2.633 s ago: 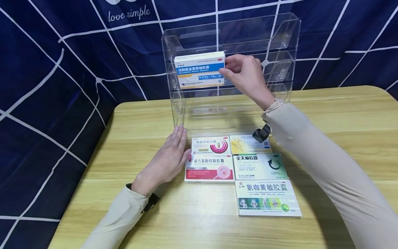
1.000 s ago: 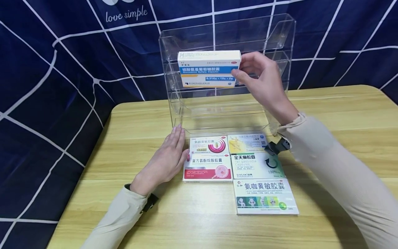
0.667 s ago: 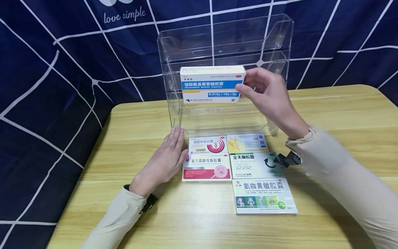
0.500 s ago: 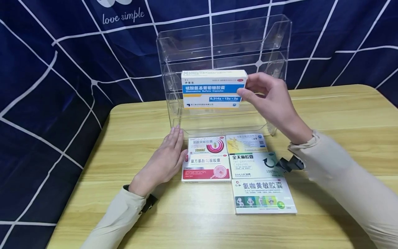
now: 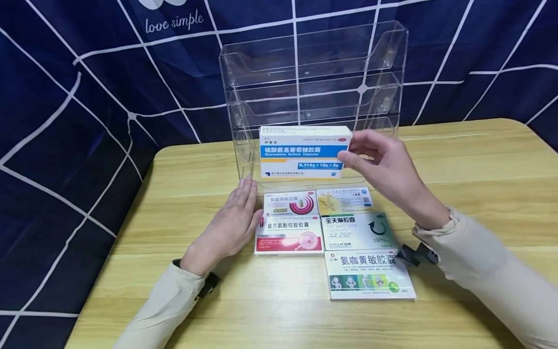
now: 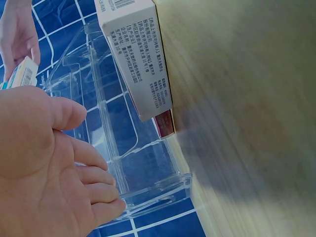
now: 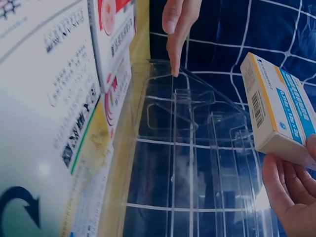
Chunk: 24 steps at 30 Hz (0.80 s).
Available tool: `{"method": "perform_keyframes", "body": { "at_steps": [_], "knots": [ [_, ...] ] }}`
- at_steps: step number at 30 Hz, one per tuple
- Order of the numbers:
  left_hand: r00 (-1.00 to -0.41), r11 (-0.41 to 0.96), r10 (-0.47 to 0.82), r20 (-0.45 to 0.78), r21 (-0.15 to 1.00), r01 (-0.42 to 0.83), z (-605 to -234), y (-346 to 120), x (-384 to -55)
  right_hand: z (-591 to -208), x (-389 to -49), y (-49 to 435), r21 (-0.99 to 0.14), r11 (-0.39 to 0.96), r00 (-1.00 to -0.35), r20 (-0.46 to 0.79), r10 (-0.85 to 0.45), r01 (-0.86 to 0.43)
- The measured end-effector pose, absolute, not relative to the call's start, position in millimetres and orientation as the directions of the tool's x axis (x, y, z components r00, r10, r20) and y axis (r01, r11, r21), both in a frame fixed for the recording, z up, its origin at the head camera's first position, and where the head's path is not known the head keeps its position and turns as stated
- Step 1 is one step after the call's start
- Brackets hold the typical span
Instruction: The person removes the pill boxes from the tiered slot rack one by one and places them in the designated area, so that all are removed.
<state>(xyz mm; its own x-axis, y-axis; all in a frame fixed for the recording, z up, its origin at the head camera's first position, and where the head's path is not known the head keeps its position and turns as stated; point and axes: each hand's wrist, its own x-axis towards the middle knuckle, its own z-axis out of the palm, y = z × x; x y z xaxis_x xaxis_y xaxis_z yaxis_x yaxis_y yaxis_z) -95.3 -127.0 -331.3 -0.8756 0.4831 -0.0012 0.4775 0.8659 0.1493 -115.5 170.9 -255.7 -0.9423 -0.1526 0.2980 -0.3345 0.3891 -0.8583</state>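
Observation:
My right hand (image 5: 383, 165) pinches the right end of a white medicine box (image 5: 301, 151) with a blue band, labelled Glucosamine Sulfate Capsules. Thumb on the front, fingers behind, it holds the box upright and level before the lower tiers of a clear plastic display rack (image 5: 394, 63). In the right wrist view the box (image 7: 279, 106) stands away from the rack (image 7: 173, 128). My left hand (image 5: 224, 230) lies with straight fingers beside the flat boxes, fingertips right at the rack's lower left corner. From the left wrist, its palm (image 6: 49, 163) shows with nothing in it.
Several medicine boxes lie flat in two columns in front of the rack: a red and white one (image 5: 289, 240), a pink-ringed one (image 5: 289, 203), a yellow-blue one (image 5: 344, 200), a green one (image 5: 355, 232) and a larger white one (image 5: 370, 276). A dark blue curtain (image 5: 183, 72) hangs behind the table.
My right hand has brought the blue-banded box down from the rack's upper tiers to its lower tiers, slightly rightward. My left hand has stayed at the rack's corner.

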Motion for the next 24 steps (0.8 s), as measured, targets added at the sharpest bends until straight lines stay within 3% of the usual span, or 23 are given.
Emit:
{"method": "perform_keyframes", "body": {
  "at_steps": [24],
  "knots": [
    [-0.872, 0.863, 0.489, -0.003, 0.144, 0.484, -330, -127, -96, -285, -87, 176, -0.853, 0.461, -0.961, 0.146, -0.236, -0.243]
  ]
}}
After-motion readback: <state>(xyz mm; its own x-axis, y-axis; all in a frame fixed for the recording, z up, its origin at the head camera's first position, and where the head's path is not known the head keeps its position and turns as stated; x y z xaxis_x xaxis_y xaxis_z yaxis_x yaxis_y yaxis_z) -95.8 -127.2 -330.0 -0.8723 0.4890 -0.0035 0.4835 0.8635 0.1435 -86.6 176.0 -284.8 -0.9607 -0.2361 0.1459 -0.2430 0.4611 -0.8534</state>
